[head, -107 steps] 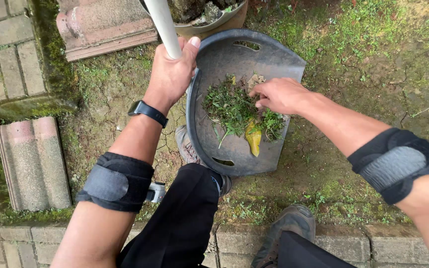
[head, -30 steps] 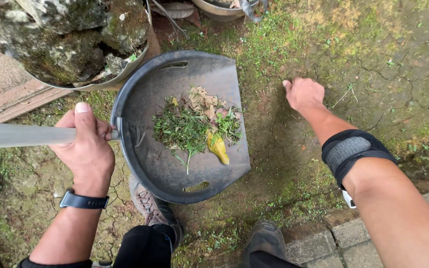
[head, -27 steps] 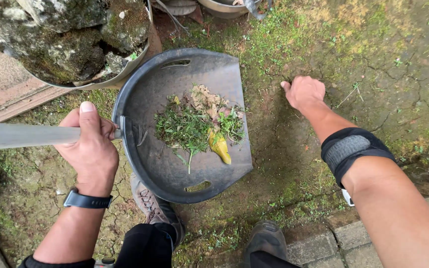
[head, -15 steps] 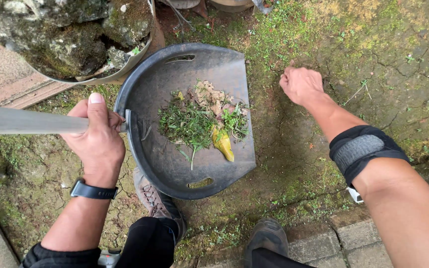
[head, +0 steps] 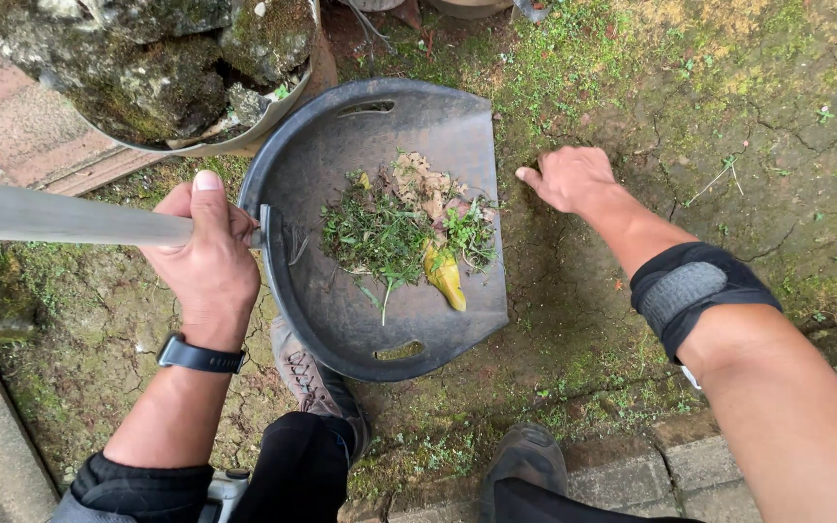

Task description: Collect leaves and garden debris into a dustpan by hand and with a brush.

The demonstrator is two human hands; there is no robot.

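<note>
The person is standing over a dark grey dustpan (head: 380, 320) that is lying flat on the mossy ground (head: 728, 223). Its straight open edge is facing the right hand (head: 571, 178), and its long pale handle (head: 60, 215) is running off the other way, past the left hand (head: 207, 263). The left hand is clamping round that handle just where it meets the pan, thumb lying along the top. The right hand is resting knuckles-up on the dirt just beside the pan's open edge, fingers curling under; whether it is gripping anything, I cannot tell. So the right hand is the nearer one to the pan's mouth.

Inside the pan a small heap of pulled green weeds (head: 380, 232) is sitting with dry brown scraps (head: 418, 179) and one yellow leaf (head: 446, 276). Behind it a pot (head: 244, 134) is holding mossy lumps.
</note>
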